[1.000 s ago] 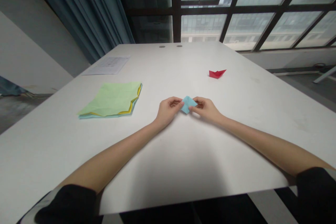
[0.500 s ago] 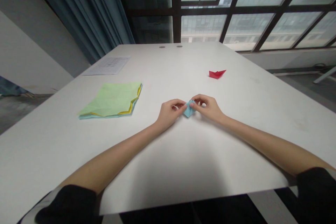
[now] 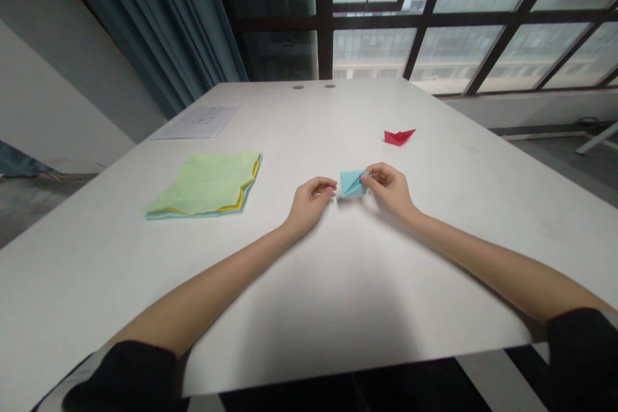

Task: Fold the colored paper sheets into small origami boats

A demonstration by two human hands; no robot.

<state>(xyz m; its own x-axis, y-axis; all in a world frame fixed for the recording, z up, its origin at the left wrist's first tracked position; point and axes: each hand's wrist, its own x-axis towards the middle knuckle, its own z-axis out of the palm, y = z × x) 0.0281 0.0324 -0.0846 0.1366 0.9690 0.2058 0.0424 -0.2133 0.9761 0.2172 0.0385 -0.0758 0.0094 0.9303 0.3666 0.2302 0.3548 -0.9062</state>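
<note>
A small folded piece of light blue paper [image 3: 351, 184] hovers just above the table, its face showing a slanting crease. My right hand [image 3: 390, 188] pinches its right edge between thumb and fingers. To the left of the paper is my left hand [image 3: 311, 201], a small gap from it; its fingers are curved, a little apart from the thumb, and hold nothing. Farther off at the right lies a red folded paper boat [image 3: 400, 138].
A stack of green, yellow and blue paper sheets [image 3: 207, 183] lies on the white table [image 3: 309, 283] at the left. Behind it rests a printed sheet [image 3: 199, 122]. A blue curtain [image 3: 159, 19] and windows stand beyond the table.
My left hand has let go of the blue paper. My right hand has raised it slightly and turned it, so that it now looks rectangular rather than diamond-shaped.
</note>
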